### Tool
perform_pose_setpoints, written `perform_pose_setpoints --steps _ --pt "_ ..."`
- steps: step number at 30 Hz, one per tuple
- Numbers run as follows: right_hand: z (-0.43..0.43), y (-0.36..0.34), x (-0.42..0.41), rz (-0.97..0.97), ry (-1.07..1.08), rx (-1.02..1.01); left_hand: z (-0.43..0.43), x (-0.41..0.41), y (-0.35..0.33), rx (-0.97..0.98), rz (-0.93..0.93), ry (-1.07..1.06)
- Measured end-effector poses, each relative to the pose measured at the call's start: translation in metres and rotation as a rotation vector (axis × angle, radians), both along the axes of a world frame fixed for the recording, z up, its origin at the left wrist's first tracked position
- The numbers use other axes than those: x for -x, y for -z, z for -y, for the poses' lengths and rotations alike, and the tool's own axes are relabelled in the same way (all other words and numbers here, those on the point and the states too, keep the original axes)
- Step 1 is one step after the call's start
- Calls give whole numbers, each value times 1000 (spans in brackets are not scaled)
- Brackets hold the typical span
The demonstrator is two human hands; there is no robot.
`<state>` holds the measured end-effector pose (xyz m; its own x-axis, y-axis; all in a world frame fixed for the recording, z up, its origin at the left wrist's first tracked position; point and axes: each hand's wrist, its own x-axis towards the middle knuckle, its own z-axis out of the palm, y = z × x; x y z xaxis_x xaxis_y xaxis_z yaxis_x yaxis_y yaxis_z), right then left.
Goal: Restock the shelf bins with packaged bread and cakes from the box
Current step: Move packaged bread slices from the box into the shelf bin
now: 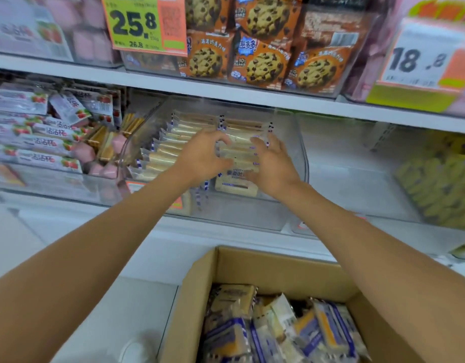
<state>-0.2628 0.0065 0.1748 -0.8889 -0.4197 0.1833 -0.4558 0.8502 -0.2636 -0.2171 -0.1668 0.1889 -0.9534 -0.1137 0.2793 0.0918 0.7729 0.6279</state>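
A clear plastic shelf bin (302,163) on the middle shelf holds two rows of pale wrapped bread slices (168,150). Both my hands reach into it over the right-hand row. My left hand (202,155) has its fingers curled around the left side of a stack of the packets (239,153). My right hand (273,163) presses against the stack's right side with curled fingers. One packet (235,186) lies flat at the bin's front, below my hands. An open cardboard box (273,268) at the bottom holds several more wrapped breads and cakes (278,326).
A bin of pink strawberry snack packs (42,142) sits to the left. To the right are another clear bin (344,163) and yellow packets (441,179). The shelf above carries boxes of chocolate chip cookies (262,61) and price signs (144,22).
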Motion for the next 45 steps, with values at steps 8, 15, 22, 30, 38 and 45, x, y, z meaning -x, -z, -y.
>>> perform_pose_setpoints --steps 8,15,22,30,38,45 --pt "-83 17 -108 -89 -24 178 -76 -94 45 -254 148 58" --pt "-219 166 -150 501 184 22 -130 -155 141 -205 572 74" --pt "-261 285 -163 752 402 -111 -140 -166 184 -190 745 107" --pt "-253 268 -164 610 391 -4 -135 -167 185 -206 746 63" --pt "-217 148 -153 1058 260 753 -162 -161 157 -643 851 113" --pt "-208 158 -160 1091 140 860 -139 -168 160 -942 1068 154"
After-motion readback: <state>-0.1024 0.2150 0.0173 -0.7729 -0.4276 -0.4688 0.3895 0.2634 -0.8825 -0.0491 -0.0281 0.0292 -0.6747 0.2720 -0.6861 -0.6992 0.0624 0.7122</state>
